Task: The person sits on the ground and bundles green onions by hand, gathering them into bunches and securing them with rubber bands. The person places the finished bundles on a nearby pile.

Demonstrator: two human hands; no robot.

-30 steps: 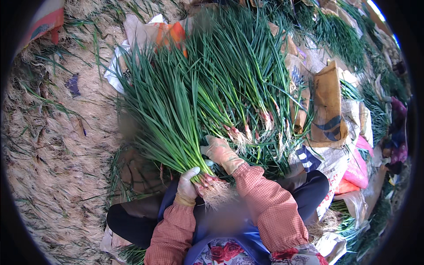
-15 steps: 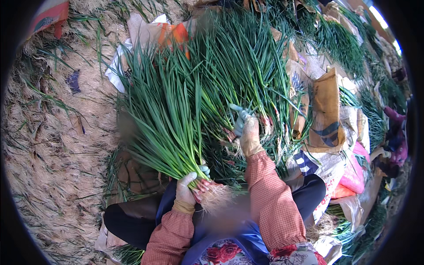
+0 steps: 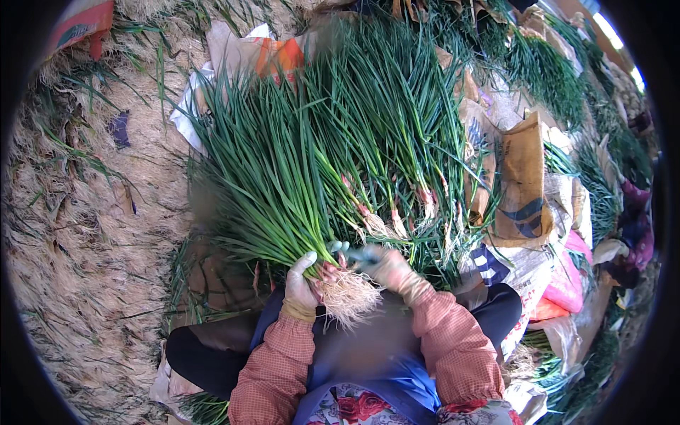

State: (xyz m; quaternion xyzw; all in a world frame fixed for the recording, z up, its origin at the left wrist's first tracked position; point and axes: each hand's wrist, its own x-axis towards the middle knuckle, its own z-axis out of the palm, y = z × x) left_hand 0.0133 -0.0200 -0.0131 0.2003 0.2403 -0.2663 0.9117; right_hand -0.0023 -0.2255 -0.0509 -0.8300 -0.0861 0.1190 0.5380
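Observation:
My left hand (image 3: 301, 287), in a pale glove, grips a thick bunch of green onions (image 3: 262, 191) just above its white roots (image 3: 347, 297); the long leaves fan up and to the left. My right hand (image 3: 386, 268), also gloved, is at the same bunch's root end, touching the stalks next to the left hand; its grip is blurred. More green onions (image 3: 397, 142) lie in a heap just beyond, roots pointing toward me.
Dry straw-covered ground (image 3: 85, 234) spreads on the left. Brown paper sacks (image 3: 520, 180) and coloured bags (image 3: 559, 283) lie to the right, with further piles of greens (image 3: 545, 71) at the upper right. My dark trousers and blue apron (image 3: 361, 361) fill the lower middle.
My right hand reached up into the heap of onions half a second ago and has now come back down to the root end of the bunch held by my left hand.

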